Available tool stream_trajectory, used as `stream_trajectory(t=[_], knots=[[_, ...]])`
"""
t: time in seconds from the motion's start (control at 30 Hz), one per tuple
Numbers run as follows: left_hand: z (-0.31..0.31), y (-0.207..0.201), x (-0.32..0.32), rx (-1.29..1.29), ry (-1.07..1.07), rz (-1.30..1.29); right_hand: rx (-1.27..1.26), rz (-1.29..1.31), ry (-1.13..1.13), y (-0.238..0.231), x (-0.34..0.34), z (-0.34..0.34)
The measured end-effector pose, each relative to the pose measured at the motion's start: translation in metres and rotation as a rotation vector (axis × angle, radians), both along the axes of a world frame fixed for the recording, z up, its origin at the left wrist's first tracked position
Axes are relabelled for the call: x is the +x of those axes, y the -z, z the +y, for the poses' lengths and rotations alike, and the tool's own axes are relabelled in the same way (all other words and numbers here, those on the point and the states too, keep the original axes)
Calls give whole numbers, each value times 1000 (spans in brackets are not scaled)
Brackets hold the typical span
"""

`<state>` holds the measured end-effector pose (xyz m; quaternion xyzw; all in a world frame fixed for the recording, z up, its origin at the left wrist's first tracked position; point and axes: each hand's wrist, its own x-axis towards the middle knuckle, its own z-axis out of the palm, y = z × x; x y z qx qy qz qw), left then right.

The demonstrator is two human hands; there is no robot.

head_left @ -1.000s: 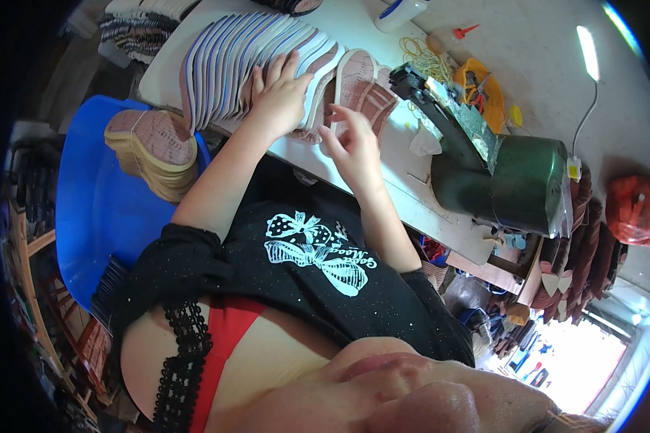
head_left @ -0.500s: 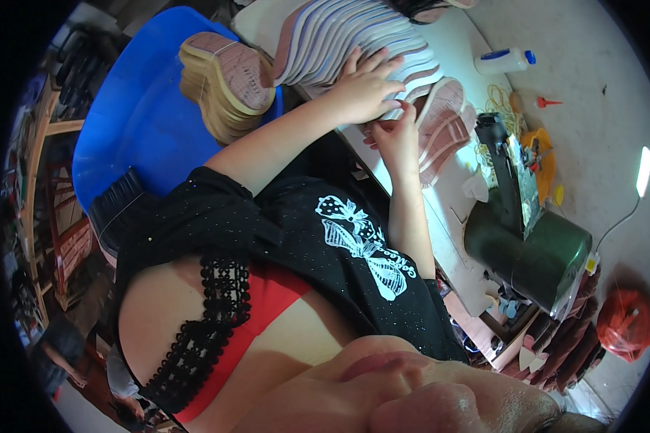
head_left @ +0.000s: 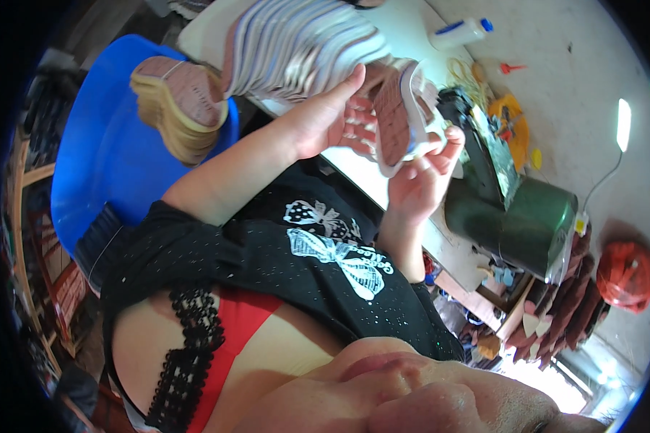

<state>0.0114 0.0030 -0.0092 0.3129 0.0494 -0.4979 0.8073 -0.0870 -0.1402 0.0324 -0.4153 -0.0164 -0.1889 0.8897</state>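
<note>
The right hand (head_left: 417,186) grips a pink, foot-shaped sole with a white edge (head_left: 392,123) between thumb and fingers at its near end, so the sole stands tilted up between the two hands. The left hand (head_left: 319,124) is open, palm toward the sole, its fingers just beside it; whether they touch cannot be told. Beyond the left hand, a long, fanned row of white-edged, striped soles (head_left: 292,52) lies on a pale worktable (head_left: 357,167). Left of that hand sits a blue plastic tub (head_left: 97,169); right of the right hand stands a dark green, cylindrical machine (head_left: 538,216).
</note>
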Motion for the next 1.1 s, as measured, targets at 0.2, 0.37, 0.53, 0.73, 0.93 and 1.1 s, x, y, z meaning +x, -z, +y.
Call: stream_trajectory(t=[0.2, 0.37, 0.53, 0.73, 0.93, 1.1], knots=[[-15, -36, 7, -149, -191, -163, 44, -131, -167, 3, -10, -2], [-42, -48, -1, -101, -728, -594, -328, 255, 215, 3, -11, 6], [-51, -56, -1, -116, -889, -624, -627, 191, 435, 12, -10, -2], [-47, -56, 20, -182, -641, -252, -134, 55, 180, 17, -13, -1], [-57, -57, 7, -173, -495, -410, 52, 31, -134, 15, -3, -19], [-68, -61, -15, -162, -292, -460, 31, 145, -144, 9, 25, -47]])
